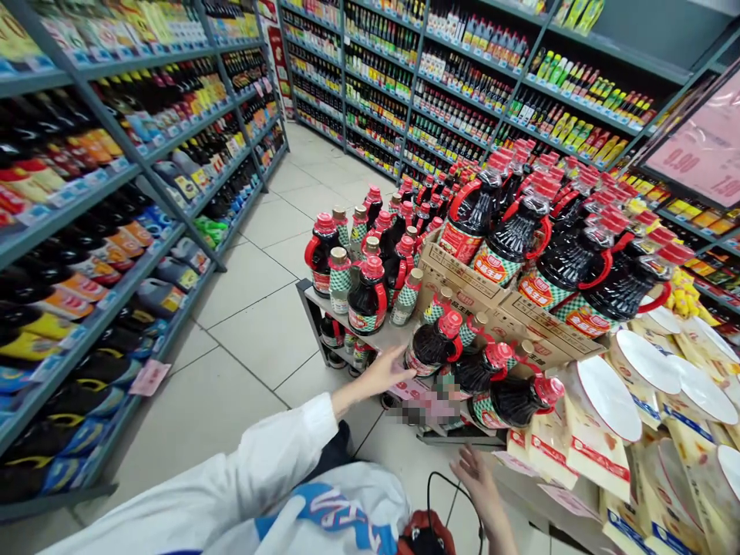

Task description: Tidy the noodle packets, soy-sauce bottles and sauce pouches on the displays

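White sweatshirt (271,462) up close; left hand (386,373), loosely spread, meets a soy sauce jug (428,347); right hand (477,476) hovers, fingers parted.

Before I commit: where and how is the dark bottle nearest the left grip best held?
Probably take the dark bottle by its red handle, from above and the picture's right: the loop stands out on that side, below the red cap. The next bottle sits close.

Glossy bottles (429,347), matt cardboard carton (459,264)
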The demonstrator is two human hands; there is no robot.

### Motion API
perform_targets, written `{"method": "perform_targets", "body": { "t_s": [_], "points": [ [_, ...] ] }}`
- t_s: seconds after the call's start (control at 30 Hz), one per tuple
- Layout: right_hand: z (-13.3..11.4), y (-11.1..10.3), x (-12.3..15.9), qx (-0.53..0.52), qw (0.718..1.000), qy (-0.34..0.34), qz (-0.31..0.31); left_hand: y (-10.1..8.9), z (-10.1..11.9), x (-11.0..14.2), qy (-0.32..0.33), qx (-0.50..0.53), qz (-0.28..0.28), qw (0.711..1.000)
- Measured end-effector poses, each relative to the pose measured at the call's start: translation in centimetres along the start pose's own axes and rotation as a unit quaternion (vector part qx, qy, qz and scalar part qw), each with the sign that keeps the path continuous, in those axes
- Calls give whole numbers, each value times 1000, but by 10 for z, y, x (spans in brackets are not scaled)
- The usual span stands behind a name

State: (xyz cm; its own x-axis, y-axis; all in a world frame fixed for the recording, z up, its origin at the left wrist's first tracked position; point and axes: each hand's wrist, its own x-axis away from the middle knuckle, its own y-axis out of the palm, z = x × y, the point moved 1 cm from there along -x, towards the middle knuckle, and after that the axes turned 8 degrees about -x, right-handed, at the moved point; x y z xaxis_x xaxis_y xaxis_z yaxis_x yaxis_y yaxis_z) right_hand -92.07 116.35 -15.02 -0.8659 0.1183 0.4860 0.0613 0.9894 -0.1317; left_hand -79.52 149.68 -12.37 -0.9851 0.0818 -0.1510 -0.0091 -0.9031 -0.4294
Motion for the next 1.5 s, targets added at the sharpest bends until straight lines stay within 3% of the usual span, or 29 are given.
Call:
{"method": "perform_targets", "body": {
  "t_s": [0.07, 0.13, 0.23, 0.33, 0.43, 0.53, 0.63, 0.8, 0.93, 1.07, 1.17, 1.3, 1.5],
  "points": [
    [-8, 0, 10, -5, 999, -3, -43, -18, -18, 27, -26, 44, -85, 995],
    [-18, 8, 15, -9, 999, -19, -39, -45, -39, 51, -66, 67, -168, 981],
    [-37, 40, 12, -9, 999, -43, -27, -96, -68, 68, -135, 43, -213, 967],
    [-65, 91, -1, -8, 995, -49, -90, -148, -85, 58, -174, 22, -205, 963],
    [-106, 150, -16, -5, 984, -76, -164, -193, -87, 35, -156, -8, -191, 969],
    [-151, 207, -33, 11, 973, -127, -192, -236, -86, 16, -133, -42, -193, 971],
    [-184, 259, -47, 43, 973, -187, -130, -278, -94, 7, -125, -63, -207, 968],
    [-202, 328, -59, 117, 935, -322, 92, -327, -121, 6, -135, -63, -197, 969],
    [-208, 357, -60, 131, 920, -345, 130, -327, -121, 4, -110, -15, -150, 982],
    [-217, 371, -61, 183, 896, -360, 183, -299, -98, -2, -24, 17, -47, 998],
    [-215, 374, -62, 198, 885, -360, 217, -279, -81, -11, 32, -37, 11, 999],
    [-200, 357, -58, 185, 908, -322, 196, -267, -64, -31, 84, -105, 68, 989],
    [-199, 305, -38, 117, 920, -304, 218, -248, -41, -49, 122, -172, 237, 948]
  ]
}}
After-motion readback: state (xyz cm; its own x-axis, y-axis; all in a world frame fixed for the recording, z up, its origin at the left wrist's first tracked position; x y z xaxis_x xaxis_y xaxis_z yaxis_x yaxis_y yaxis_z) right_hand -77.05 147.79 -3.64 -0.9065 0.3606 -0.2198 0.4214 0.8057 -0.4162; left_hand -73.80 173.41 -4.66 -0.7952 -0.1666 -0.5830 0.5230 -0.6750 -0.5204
